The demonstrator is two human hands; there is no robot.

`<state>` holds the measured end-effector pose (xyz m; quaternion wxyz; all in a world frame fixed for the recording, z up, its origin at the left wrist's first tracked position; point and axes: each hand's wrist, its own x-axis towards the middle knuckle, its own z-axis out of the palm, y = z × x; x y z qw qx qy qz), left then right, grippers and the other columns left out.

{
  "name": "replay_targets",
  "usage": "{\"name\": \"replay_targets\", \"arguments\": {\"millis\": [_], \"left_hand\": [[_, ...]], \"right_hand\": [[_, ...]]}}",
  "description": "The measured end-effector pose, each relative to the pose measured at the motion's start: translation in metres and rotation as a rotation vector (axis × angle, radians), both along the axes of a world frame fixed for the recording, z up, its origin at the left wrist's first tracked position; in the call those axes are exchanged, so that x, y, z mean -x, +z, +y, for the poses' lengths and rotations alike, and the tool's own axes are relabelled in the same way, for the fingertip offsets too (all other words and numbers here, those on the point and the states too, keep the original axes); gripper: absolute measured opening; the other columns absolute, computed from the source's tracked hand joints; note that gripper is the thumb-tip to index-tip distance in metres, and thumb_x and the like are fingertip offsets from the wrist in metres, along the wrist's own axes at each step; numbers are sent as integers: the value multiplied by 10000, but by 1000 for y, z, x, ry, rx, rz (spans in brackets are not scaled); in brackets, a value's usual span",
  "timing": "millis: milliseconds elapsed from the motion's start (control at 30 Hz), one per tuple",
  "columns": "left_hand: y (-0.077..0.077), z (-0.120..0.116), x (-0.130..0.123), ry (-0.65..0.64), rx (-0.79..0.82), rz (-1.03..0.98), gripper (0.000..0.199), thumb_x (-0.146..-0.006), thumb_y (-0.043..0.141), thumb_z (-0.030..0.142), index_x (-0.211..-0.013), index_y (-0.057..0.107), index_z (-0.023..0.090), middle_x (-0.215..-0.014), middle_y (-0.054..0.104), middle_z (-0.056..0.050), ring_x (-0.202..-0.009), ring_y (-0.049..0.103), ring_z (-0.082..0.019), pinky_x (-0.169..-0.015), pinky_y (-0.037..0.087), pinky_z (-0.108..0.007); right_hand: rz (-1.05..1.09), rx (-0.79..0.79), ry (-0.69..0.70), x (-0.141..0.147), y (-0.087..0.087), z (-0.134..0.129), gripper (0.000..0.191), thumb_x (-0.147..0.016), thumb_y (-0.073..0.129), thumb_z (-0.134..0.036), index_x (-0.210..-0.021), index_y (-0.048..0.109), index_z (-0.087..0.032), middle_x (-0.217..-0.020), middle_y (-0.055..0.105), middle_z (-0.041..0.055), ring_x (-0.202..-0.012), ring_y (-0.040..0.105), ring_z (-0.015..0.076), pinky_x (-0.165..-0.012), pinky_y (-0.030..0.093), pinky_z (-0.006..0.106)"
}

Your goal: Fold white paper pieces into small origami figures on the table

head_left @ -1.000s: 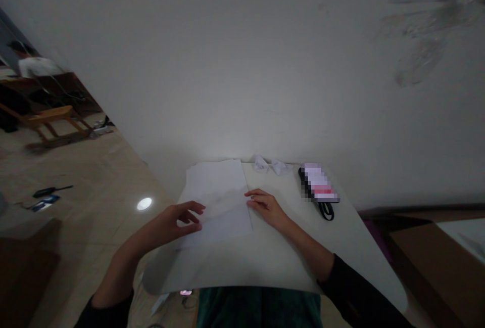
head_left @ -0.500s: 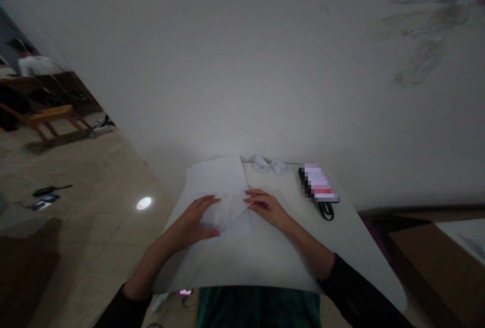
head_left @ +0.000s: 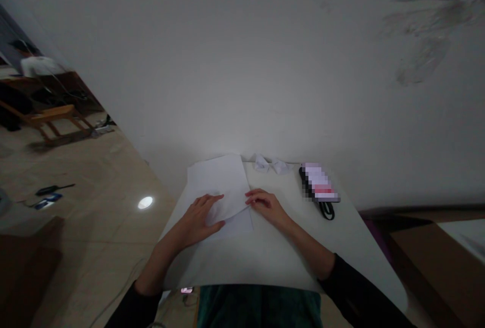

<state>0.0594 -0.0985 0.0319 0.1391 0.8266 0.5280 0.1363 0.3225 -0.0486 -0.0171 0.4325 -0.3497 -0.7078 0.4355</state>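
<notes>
A white paper sheet [head_left: 220, 179] lies on the white table [head_left: 273, 260], folded over on itself, with a slanted fold flap edge near its lower right. My left hand [head_left: 200, 219] rests flat on the sheet, fingers spread and pressing on the flap. My right hand [head_left: 265, 205] lies with its fingertips at the sheet's right edge, near the flap's corner. Neither hand grips anything. Part of the sheet's lower area is hidden under my left hand.
Beyond the sheet sits a small folded white paper piece [head_left: 271, 164]. A pixelated flat packet [head_left: 316, 182] with a black strap lies at the table's right. The table's edge drops to a tiled floor [head_left: 102, 217] at left; a cardboard box [head_left: 428, 267] stands right; a white wall rises behind.
My left hand has come down from a curled pose at the sheet's lower left and now lies flat further right on the flap. The paper flap has folded down; my right hand stays nearly still.
</notes>
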Motion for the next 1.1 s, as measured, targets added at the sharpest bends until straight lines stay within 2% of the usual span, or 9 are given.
{"name": "replay_targets", "arguments": {"millis": [167, 300, 400, 500, 567, 667, 800, 933, 1100], "left_hand": [[14, -1, -8, 10, 51, 57, 624, -829, 576, 535, -1352, 486, 207, -1335, 531, -141, -1226, 502, -308, -1055, 372, -475], [30, -5, -18, 6, 89, 50, 634, -841, 545, 570, -1355, 470, 205, -1348, 531, -136, -1213, 525, -301, -1045, 386, -467], [40, -4, -23, -56, 120, -56, 490, -918, 448, 521, -1313, 505, 238, -1326, 564, -89, -1183, 553, -250, -1030, 405, -409], [49, 5, -22, -77, 89, -142, 380, -954, 388, 464, -1082, 643, 214, -1081, 683, -63, -995, 626, -221, -930, 459, -361], [57, 13, -16, -45, 110, -194, 412, -939, 408, 482, -814, 665, 184, -794, 685, -40, -763, 628, -194, -777, 493, -318], [74, 25, -11, 75, 227, -467, 403, -874, 514, 541, -744, 628, 177, -631, 619, 3, -560, 556, -142, -531, 443, -239], [87, 40, -24, 229, 305, -1004, 414, -758, 652, 581, -810, 622, 171, -634, 632, 7, -519, 559, -120, -471, 427, -210], [74, 56, -49, 164, 385, -1210, 416, -726, 696, 549, -850, 659, 154, -693, 678, -28, -649, 638, -154, -600, 510, -241], [33, 72, -63, 234, 437, -1233, 448, -763, 667, 536, -978, 683, 144, -821, 727, -66, -726, 674, -201, -670, 536, -304]], "right_hand": [[-226, -65, -236, 10, 4, -10, 123, -688, 763, -167, -760, 756, -266, -1249, 597, 54, -1208, 449, 289, -1037, 321, 529], [-170, -57, -213, 12, 7, -8, 90, -723, 775, -301, -811, 766, -288, -1223, 622, 50, -1216, 463, 276, -1050, 309, 497], [-77, -96, -189, 8, 14, -1, 97, -738, 762, -339, -815, 750, -282, -1184, 647, 45, -1176, 518, 251, -1055, 313, 469], [32, -116, -205, 3, 23, 6, 153, -758, 734, -387, -881, 728, -297, -1229, 621, 39, -1196, 514, 246, -1044, 332, 465], [120, -42, -285, 2, 26, 9, 396, -721, 753, -436, -1092, 663, -329, -1375, 515, 46, -1245, 470, 268, -1004, 371, 475], [282, 174, -344, 6, 21, 9, 797, -629, 802, -492, -1333, 462, -337, -1490, 377, 89, -1282, 434, 289, -983, 394, 479], [553, 544, -98, 14, 12, 6, 834, -559, 796, -618, -1265, 489, -296, -1341, 548, 113, -1197, 537, 274, -966, 433, 447], [707, 631, 138, 8, 17, 0, 733, -550, 768, -680, -1124, 573, -269, -1173, 674, 68, -1089, 621, 262, -931, 484, 417], [694, 696, 74, -6, 30, -4, 647, -554, 814, -581, -1044, 616, -208, -1066, 719, 87, -1043, 651, 295, -927, 506, 457]]}}
